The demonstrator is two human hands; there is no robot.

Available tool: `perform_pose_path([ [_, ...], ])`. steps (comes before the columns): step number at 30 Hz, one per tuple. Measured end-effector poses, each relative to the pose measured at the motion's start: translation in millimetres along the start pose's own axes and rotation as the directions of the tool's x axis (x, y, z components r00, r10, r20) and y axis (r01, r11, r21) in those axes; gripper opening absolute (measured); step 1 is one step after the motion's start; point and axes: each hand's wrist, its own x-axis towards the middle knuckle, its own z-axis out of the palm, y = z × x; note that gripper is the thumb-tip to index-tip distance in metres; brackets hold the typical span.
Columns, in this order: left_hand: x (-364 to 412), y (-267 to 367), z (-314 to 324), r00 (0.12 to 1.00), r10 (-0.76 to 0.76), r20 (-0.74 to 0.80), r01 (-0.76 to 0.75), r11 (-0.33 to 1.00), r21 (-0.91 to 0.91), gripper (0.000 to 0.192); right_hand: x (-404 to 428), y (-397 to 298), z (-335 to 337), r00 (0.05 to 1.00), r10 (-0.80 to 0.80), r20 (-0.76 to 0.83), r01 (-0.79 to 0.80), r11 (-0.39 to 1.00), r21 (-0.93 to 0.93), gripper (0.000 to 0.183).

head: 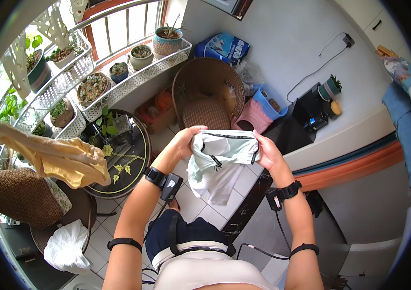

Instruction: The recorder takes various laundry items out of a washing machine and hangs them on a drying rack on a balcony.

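A pale mint and white garment (pixel 223 148) with black printed tape along its edge hangs in front of me, stretched between both hands. My left hand (pixel 186 140) grips its upper left corner. On the opposite side, my right hand (pixel 266 149) pinches the right end of the same edge. The taped opening faces up towards me, and a dark drawcord or emblem shows near its middle. Below it, a white fabric part (pixel 223 185) dangles loosely over the floor tiles. The fingers behind the cloth are partly hidden.
Beyond the garment stands a brown wicker chair (pixel 205 108). To the left are a round glass-topped table (pixel 136 136), a hanging yellow cloth (pixel 67 154) and a white plastic bag (pixel 67 246). Potted plants line a white rack (pixel 143 72). Blue and orange fabrics (pixel 354 166) hang right.
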Motion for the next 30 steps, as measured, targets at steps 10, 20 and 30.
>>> perform_pose_path([
  [10, 7, 52, 0, 0.843, 0.520, 0.138, -0.210, 0.081, 0.974, 0.028, 53, -55, 32, 0.973, -0.182, 0.142, 0.226, 0.875, -0.427, 0.027],
  [20, 52, 82, 0, 0.843, 0.508, -0.176, -0.389, 0.802, 0.454, 0.024, 115, -59, 30, 0.588, -0.745, 0.314, 0.212, -0.233, -0.949, 0.028],
  [30, 17, 141, 22, 0.485, 0.874, -0.004, -0.660, 0.370, 0.654, 0.017, 155, -92, 48, 0.668, -0.722, 0.182, 0.564, 0.331, -0.757, 0.014],
])
